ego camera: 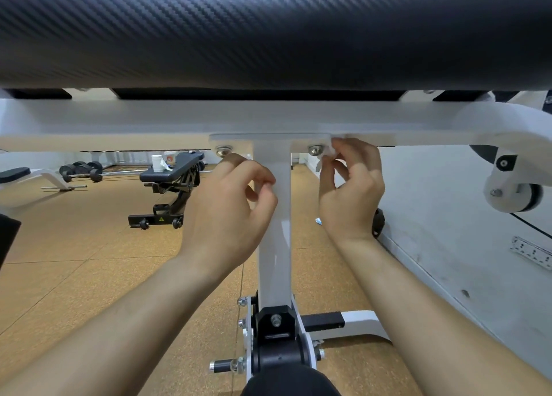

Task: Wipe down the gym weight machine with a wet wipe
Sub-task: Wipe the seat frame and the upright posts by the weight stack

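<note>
the wet wipe [324, 156] is pinched by the right hand [349, 192] at a bolt [316, 150] under the machine frame [119, 120]. the left hand [230, 204] is curled beside the post [276, 246], hold unclear. much is judged unwiped.

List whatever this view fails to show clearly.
Head view only:
- wet wipe: mostly hidden behind the right hand pinching it.
- left hand: its curled fingers hide whether it holds anything.
- black pad: top cut off by the frame edge.
- white tub on the far bench: label too small.
</note>
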